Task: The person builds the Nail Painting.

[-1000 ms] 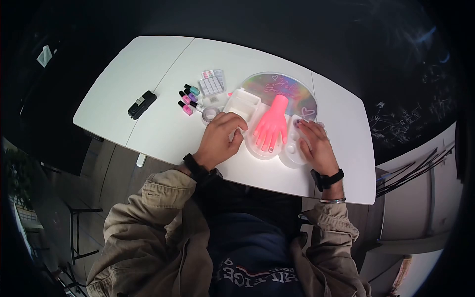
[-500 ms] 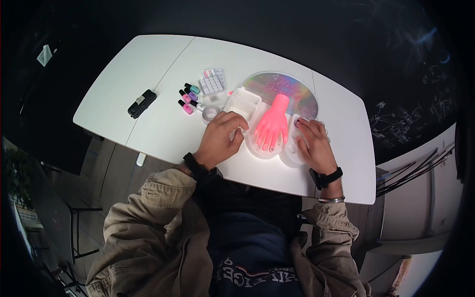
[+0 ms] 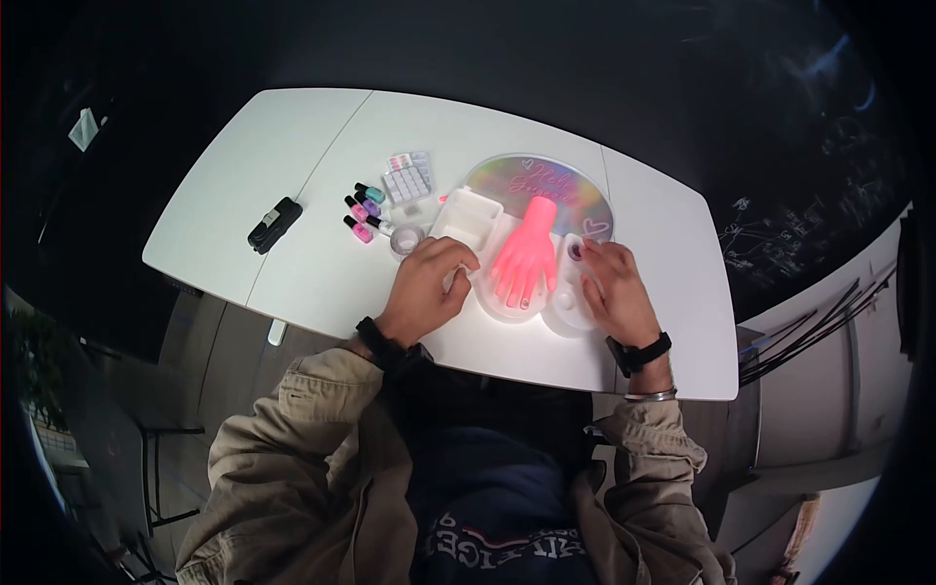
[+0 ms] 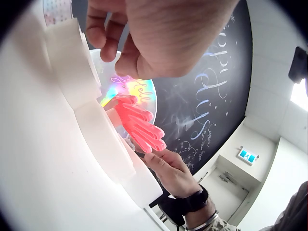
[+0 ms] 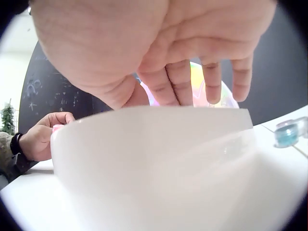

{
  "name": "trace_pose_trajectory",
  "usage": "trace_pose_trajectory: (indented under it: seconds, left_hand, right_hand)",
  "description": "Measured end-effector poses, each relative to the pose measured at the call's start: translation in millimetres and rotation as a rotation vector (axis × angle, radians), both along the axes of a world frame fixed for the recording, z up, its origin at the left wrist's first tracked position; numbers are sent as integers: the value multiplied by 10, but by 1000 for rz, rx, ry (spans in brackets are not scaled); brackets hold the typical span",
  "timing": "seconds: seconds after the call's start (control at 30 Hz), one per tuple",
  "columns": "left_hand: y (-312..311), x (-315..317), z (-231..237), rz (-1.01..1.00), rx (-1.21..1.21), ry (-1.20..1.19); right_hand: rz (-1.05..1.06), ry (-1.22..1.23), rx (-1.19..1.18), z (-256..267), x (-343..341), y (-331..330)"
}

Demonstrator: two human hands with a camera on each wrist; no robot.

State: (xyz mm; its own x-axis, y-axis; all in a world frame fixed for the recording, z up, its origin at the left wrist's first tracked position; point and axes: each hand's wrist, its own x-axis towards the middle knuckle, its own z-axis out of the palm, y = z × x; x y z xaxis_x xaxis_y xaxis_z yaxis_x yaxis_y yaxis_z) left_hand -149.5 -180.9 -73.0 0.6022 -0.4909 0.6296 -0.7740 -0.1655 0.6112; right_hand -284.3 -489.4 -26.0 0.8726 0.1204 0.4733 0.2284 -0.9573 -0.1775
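Observation:
A glowing pink model hand (image 3: 528,252) lies palm down on the round middle of a white nail-station tray (image 3: 487,292), with a small decorated nail on one fingertip. My left hand (image 3: 426,285) hovers over the tray's left compartment (image 3: 468,222), its fingers loosely curled, nothing showing between them. To the right, my right hand (image 3: 619,292) reaches over the tray's right section. Its fingers (image 5: 211,82) extend downward behind the white wall, which hides the tips in the right wrist view. A round dark-purple piece (image 3: 575,252) sits right by those fingertips.
Behind the tray stands an iridescent round board (image 3: 507,175) with pink lettering. Several nail polish bottles (image 3: 358,229), a clear roll (image 3: 407,241) and a sheet of white squares (image 3: 405,180) lie to the left. Farther left is a black cased object (image 3: 275,224) on the white table (image 3: 322,195).
The head view has shifted slightly. My right fingers have drawn back a little, and more of the purple piece shows beside them. My left hand keeps its pose.

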Motion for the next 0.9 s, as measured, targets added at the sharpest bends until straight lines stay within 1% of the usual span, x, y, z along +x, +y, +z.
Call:
trace_pose_trajectory:
  seconds: [0.13, 0.27, 0.37, 0.6, 0.9]
  left_hand:
    - [11, -16, 7, 4, -5, 7]
    - [18, -5, 8, 8, -24, -13]
    - [13, -6, 1, 6, -44, -7]
    - [-2, 0, -24, -12, -51, -9]
    - [-3, -16, -8, -20, -60, -1]
  right_hand:
    - [-31, -84, 23, 173, -110, -169]
    - [-145, -113, 38, 237, -239, -383]
    - [-248, -67, 51, 202, -318, -554]
    - [-307, -86, 32, 89, -388, -775]
    - [-308, -38, 70, -21, -351, -793]
